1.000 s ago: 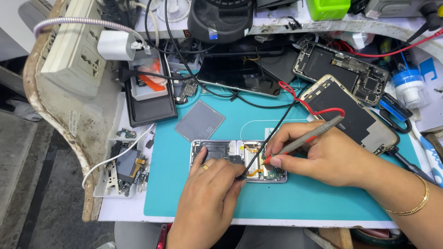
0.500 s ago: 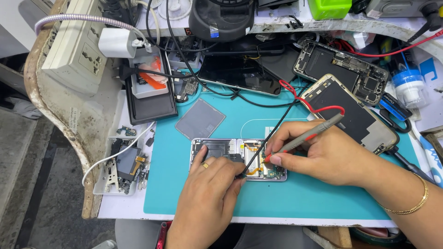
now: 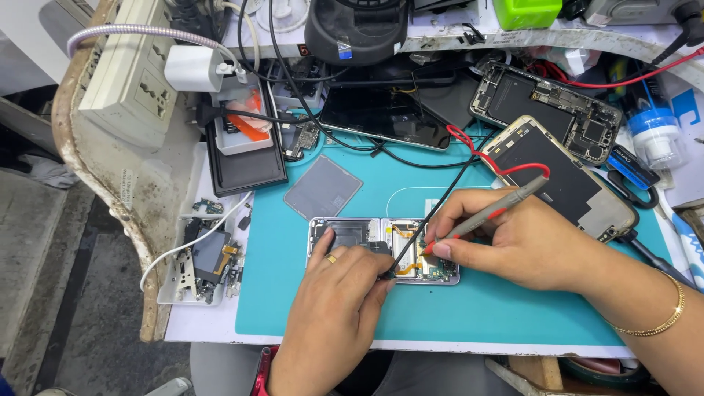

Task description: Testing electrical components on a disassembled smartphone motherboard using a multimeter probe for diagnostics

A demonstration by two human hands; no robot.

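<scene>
A cluttered repair bench fills the frame, its middle covered by a teal work mat (image 3: 440, 308). At the upper left of the frame sits a white power strip (image 3: 128, 70) with a white charger (image 3: 192, 68) plugged in. Below it, at the left edge of the mat, a small white tray (image 3: 192, 260) holds loose phone parts. A grey square pad (image 3: 323, 187) lies on the mat's upper left.

At centre, an opened phone (image 3: 367, 233) lies flat on the mat, its internals exposed. The left hand (image 3: 334, 308) comes up from the bottom centre, resting on the phone's lower edge, fingers curled around a black probe lead (image 3: 440, 202) whose tip sits by the phone. The right hand (image 3: 528, 242), entering from the lower right with a gold bangle (image 3: 660, 319) at the wrist, pinches a grey probe (image 3: 506, 202) like a pen, its tip touching the phone's right end.

To the upper right lie two more opened phones (image 3: 557, 172) and a red wire (image 3: 499, 165).
</scene>
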